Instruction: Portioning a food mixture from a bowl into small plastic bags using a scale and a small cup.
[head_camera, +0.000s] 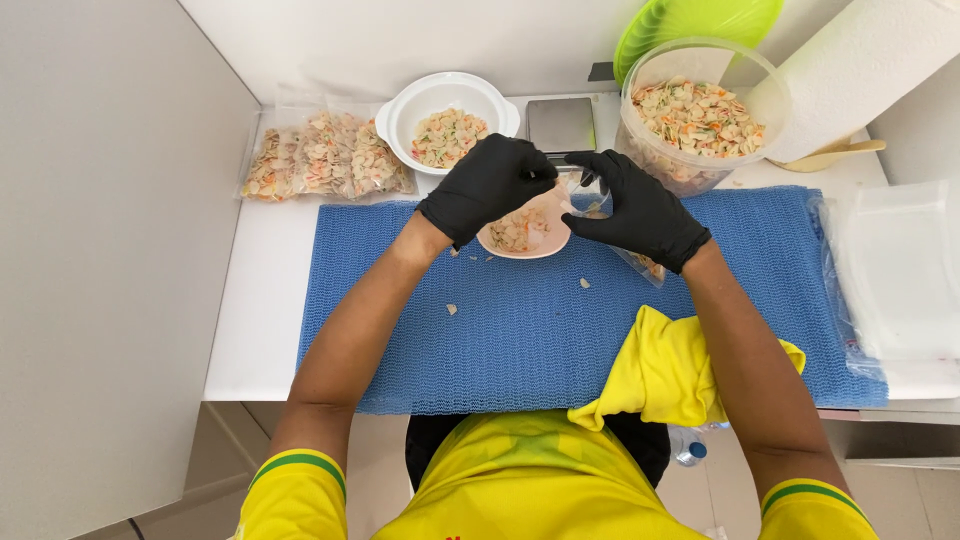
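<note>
White table (265, 320), blue mat (520, 340). Left hand (487, 184) tips a pink bowl (525, 232) of pasta; right hand (637, 208) pinches a clear bag (640, 262) beside it. Both gloved hands closed on their items.

Both bare forearms come up from the bottom corners and angle inward, elbows bent, short yellow sleeves with a green band at the upper arms. Left hand (487, 186) is in a black glove, knuckles up, fingers curled in and pinched together toward the middle. Right hand (637, 207) is gloved in black too, wrist cocked a bit, thumb and index finger pinched near the other hand's fingertips. The two hands sit nearly touching, fingertips facing each other.
</note>
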